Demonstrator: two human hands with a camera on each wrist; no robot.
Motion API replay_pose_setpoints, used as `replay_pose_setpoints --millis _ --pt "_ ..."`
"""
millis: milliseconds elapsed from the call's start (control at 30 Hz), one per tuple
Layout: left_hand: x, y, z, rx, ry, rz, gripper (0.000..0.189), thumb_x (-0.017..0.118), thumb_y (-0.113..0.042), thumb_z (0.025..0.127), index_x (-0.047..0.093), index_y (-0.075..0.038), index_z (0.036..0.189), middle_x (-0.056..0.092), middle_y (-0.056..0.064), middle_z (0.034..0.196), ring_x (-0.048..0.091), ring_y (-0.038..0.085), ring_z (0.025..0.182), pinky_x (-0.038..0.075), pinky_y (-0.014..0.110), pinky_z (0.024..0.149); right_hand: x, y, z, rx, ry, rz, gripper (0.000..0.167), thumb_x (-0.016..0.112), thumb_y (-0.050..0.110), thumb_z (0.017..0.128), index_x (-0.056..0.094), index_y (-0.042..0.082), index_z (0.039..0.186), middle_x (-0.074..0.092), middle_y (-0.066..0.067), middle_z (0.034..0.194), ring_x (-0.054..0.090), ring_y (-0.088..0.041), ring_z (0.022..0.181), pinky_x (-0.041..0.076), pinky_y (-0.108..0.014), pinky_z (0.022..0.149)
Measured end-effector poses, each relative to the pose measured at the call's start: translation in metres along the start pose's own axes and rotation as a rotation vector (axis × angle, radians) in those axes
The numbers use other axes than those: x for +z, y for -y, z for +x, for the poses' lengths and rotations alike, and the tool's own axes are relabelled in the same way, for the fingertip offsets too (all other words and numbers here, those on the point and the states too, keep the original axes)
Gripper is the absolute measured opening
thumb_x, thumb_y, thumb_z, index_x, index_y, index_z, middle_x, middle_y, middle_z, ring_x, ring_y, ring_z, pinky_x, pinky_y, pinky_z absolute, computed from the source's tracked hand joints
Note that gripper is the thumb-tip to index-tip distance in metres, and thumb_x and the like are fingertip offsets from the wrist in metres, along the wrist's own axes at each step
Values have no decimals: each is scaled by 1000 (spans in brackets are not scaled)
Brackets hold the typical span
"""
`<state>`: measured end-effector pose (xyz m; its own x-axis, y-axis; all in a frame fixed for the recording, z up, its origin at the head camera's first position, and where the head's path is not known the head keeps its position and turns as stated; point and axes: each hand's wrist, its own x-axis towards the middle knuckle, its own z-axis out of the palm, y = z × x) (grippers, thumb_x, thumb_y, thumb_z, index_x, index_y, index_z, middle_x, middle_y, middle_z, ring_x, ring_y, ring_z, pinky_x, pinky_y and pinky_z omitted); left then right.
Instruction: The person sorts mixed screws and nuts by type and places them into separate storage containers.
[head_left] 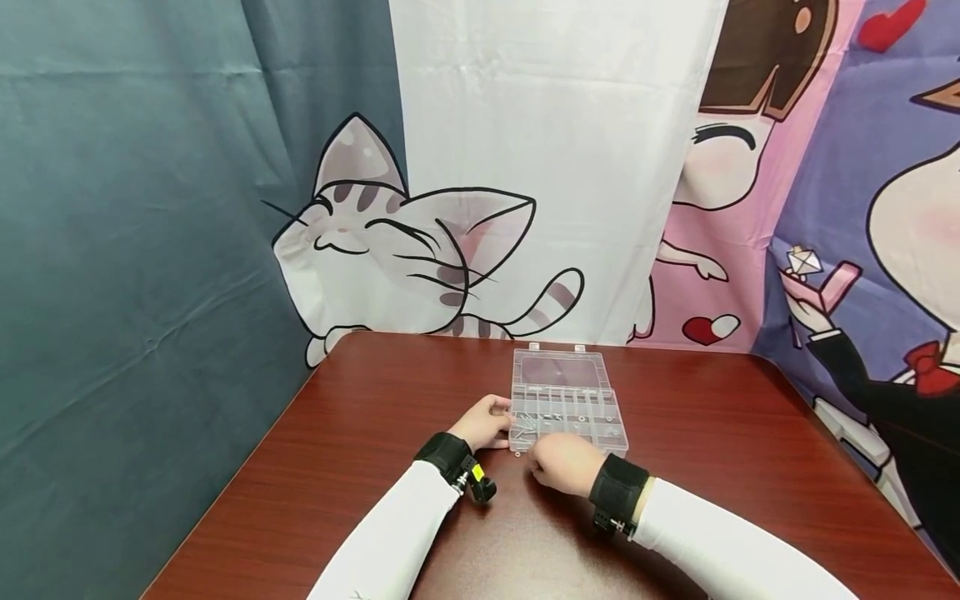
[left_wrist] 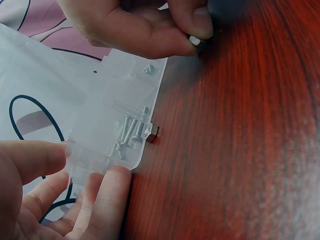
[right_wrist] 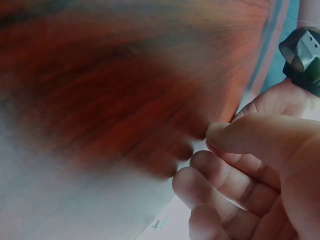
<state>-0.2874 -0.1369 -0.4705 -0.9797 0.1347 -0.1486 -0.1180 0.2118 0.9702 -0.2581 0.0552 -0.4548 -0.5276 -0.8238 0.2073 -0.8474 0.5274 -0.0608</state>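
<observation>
A clear plastic compartment box [head_left: 567, 423] lies with its lid [head_left: 561, 371] laid back. My left hand [head_left: 483, 422] holds the box by its left end, the fingertips [left_wrist: 116, 182] against its corner. Several screws [left_wrist: 131, 129] lie in the compartment near that hand. My right hand [head_left: 566, 464] is just in front of the box's front edge. Between its thumb and forefinger it pinches a small metal nut [left_wrist: 194, 40], mostly covered by the fingertips. Another hex nut [left_wrist: 151, 132] rests on the table against the box's front edge.
The brown wooden table [head_left: 712, 433] extends to both sides and in front of the box. Other compartments hold small metal parts [head_left: 555, 417]. Behind the table hangs a printed curtain [head_left: 585, 167] with a cartoon cat.
</observation>
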Motion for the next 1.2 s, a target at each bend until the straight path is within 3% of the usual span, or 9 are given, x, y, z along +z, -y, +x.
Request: replay_pose_setpoints --millis 167,300,467,667,833,1067,1200 --pt "0 -5 -4 -1 0 -4 44 55 3 93 44 8 135 59 21 115 63 29 98 60 31 67 2 0 -3 -4 -16 -18 21 76 10 79 60 18 67 49 12 63 44 -5 57 40 -24 51" --pt "0 2 2 -3 -4 3 44 57 1 93 45 6 135 59 17 114 62 22 93 60 31 67 1 -3 -5 14 -6 24 20 75 10 79 59 17 70 49 12 64 44 -5 57 39 -23 51" --pt "-2 12 13 -2 -2 -8 44 59 0 92 47 4 134 59 16 113 62 19 88 60 32 66 -7 -9 -8 90 -24 63 18 74 12 79 58 18 73 50 12 65 46 -5 58 40 -24 51" --pt "-3 15 16 -12 11 -12 43 59 -1 93 47 3 134 59 17 115 63 20 91 60 33 67 -17 -26 -17 199 -105 40 17 72 12 80 58 20 73 52 13 66 47 -5 59 42 -25 52" --pt "-1 11 12 -24 6 12 44 58 -1 94 45 3 136 59 17 117 62 21 94 60 34 69 -21 -44 -29 275 -144 18 19 71 11 80 57 21 73 51 13 66 46 -4 60 42 -25 53" --pt "0 -5 -4 -18 6 10 43 55 2 95 43 6 136 60 20 117 61 24 97 60 36 72 -25 -59 -41 326 -149 27 20 71 7 81 58 19 72 52 10 66 46 -6 59 43 -25 53" --pt "-1 1 3 -20 11 10 44 58 -1 95 44 4 136 58 17 116 61 22 94 61 35 71 -25 -61 -41 335 -139 31 19 72 5 82 60 17 73 55 8 67 47 -7 61 45 -26 55"
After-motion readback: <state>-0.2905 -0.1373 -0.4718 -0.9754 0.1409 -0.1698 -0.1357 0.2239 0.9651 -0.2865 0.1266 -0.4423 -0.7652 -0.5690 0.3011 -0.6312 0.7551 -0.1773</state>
